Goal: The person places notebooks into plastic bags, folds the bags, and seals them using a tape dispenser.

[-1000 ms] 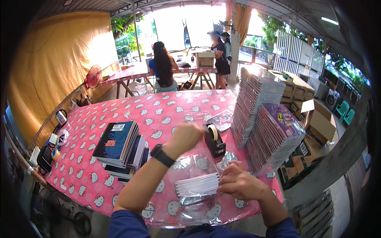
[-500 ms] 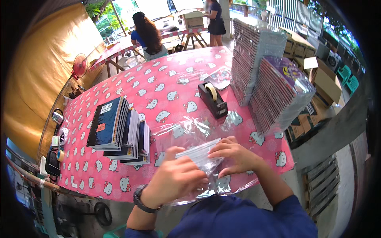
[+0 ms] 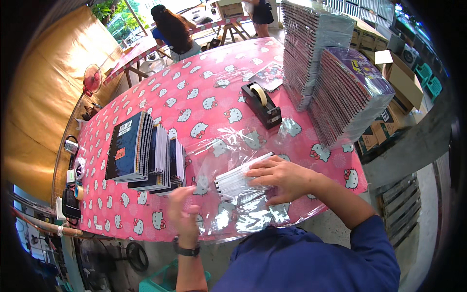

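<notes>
A small bundle of spiral notebooks (image 3: pixel 233 181), its white page edges facing up, lies in front of me on a clear plastic sheet (image 3: pixel 214 158). My right hand (image 3: pixel 284 178) grips the bundle's right part, fingers over the top and thumb on the near side. Shiny plastic also lies along the near side of the bundle. My left hand (image 3: pixel 184 216), with a dark wristwatch (image 3: pixel 187 249), is raised left of the bundle, fingers apart and somewhat blurred, nothing visible in it. Farther left sit stacked dark blue spiral notebooks (image 3: pixel 129 146).
A black tape dispenser (image 3: pixel 262 105) stands beyond the plastic. Tall stacks of plastic-wrapped notebooks (image 3: pixel 335 102) rise at the right of the pink table (image 3: pixel 160 92). Cardboard boxes (image 3: pixel 401 87) are beyond them. Two people (image 3: pixel 177 34) are at a far table.
My left hand has come off the bundle and moved left, toward the table's near edge. My right hand remains on the bundle, which shows more of its page edges. The view has shifted slightly.
</notes>
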`<move>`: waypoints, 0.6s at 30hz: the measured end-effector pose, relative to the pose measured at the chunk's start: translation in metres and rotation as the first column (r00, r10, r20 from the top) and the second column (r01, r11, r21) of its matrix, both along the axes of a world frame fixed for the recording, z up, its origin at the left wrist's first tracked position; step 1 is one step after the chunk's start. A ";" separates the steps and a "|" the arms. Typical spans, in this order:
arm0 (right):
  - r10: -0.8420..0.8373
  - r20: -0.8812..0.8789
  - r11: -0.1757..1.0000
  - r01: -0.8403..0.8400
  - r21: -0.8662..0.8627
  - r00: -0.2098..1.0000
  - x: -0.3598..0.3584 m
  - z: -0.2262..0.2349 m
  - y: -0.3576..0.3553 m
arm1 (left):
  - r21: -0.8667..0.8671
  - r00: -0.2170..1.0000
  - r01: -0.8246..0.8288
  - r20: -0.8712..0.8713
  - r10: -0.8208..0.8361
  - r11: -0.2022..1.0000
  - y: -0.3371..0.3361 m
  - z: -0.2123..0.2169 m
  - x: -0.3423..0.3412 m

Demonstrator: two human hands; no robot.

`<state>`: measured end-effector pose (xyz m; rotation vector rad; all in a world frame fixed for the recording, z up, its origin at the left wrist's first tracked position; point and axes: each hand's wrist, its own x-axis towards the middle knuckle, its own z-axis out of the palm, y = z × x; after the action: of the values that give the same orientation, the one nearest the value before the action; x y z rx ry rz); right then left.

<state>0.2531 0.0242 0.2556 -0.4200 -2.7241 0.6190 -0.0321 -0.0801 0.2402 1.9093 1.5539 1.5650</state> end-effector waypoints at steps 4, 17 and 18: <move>0.087 0.047 0.996 -0.088 0.003 0.995 -0.005 0.004 0.013 | -0.086 0.930 0.103 -0.345 -0.127 0.991 0.001 -0.046 0.023; 0.179 0.249 0.983 -0.181 -0.014 0.952 -0.008 0.018 0.014 | -0.320 0.721 0.156 -0.609 -0.329 0.934 -0.001 -0.014 0.037; 0.188 0.248 0.982 -0.188 -0.024 0.950 -0.008 0.017 0.015 | -0.355 0.695 0.186 -0.612 -0.379 0.916 0.004 -0.010 0.046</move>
<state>0.2453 0.0394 0.2729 -0.2530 -3.0306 0.6543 0.0137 -0.0761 0.2299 2.5413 1.4723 0.4895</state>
